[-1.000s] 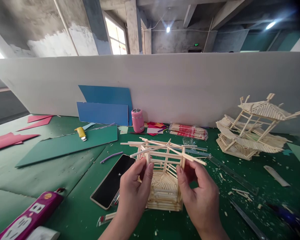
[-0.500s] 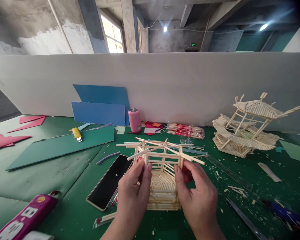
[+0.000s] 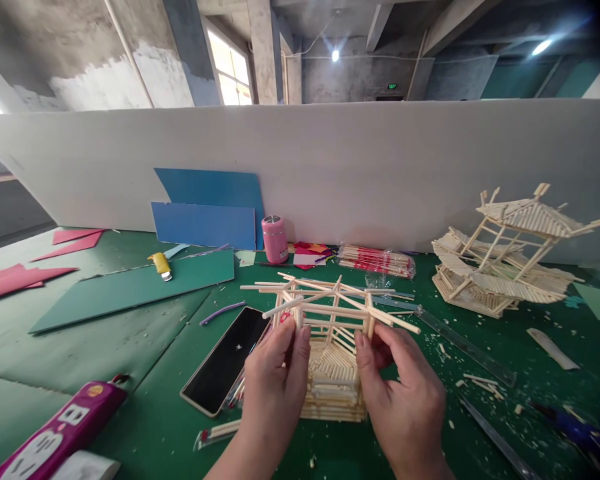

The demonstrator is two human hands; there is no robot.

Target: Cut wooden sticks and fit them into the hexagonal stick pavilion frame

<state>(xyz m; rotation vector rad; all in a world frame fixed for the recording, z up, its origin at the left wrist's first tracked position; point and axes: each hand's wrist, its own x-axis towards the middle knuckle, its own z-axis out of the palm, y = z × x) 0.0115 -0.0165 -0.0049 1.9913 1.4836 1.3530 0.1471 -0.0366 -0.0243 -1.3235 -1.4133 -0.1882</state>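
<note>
A small pavilion of thin wooden sticks (image 3: 333,347) stands on the green table (image 3: 130,373) in front of me. My left hand (image 3: 275,387) pinches an upright post on the model's left side. On the right side, my right hand (image 3: 405,393) grips another post with curled fingers. Long sticks cross over the top of the frame.
A black phone (image 3: 225,360) lies left of the model. A finished stick pavilion (image 3: 505,260) sits at the right. A pink cup (image 3: 275,240), a packet of sticks (image 3: 377,261), a ruler (image 3: 460,343), a yellow cutter (image 3: 161,266), coloured sheets and a pink power strip (image 3: 60,433) are about.
Both hands keep their hold on the model's posts. The view shifted slightly; the model and hands barely moved.
</note>
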